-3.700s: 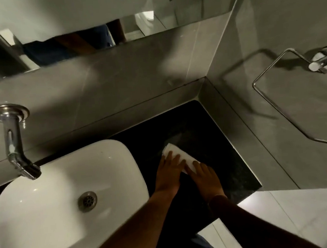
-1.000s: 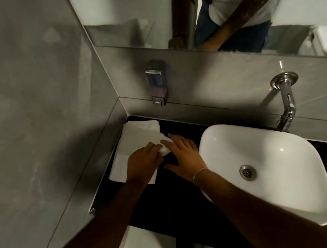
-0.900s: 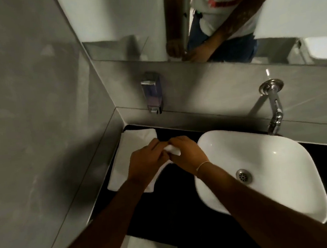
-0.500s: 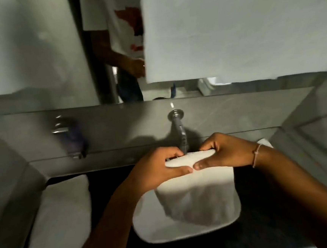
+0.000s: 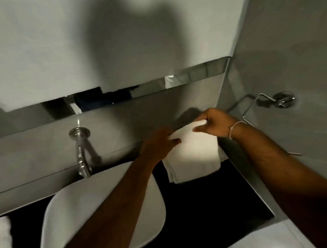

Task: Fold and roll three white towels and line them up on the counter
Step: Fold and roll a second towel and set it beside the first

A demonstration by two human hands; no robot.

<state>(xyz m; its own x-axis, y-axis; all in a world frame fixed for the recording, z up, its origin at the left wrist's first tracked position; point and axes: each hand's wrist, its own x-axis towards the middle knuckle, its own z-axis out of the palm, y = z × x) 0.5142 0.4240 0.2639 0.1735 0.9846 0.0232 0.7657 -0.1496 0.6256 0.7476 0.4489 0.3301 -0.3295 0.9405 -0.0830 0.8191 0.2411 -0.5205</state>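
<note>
A white towel (image 5: pixel 194 152) hangs folded over from both my hands, above the black counter (image 5: pixel 220 198) to the right of the basin. My left hand (image 5: pixel 158 145) grips its top edge at the left end and my right hand (image 5: pixel 214 124) pinches the right end. The lower part of the towel drapes down toward the counter near the right wall. Another white towel (image 5: pixel 0 245) lies flat on the counter at the far left edge of the view.
A white basin (image 5: pixel 71 215) sits at the lower left with a chrome tap (image 5: pixel 81 150) on the grey wall above it. A chrome towel ring (image 5: pixel 263 103) is fixed to the right wall. A mirror strip runs along the back wall.
My hands have carried the held towel from over the basin to the right, above the counter by the right wall. The view has swung right with them.
</note>
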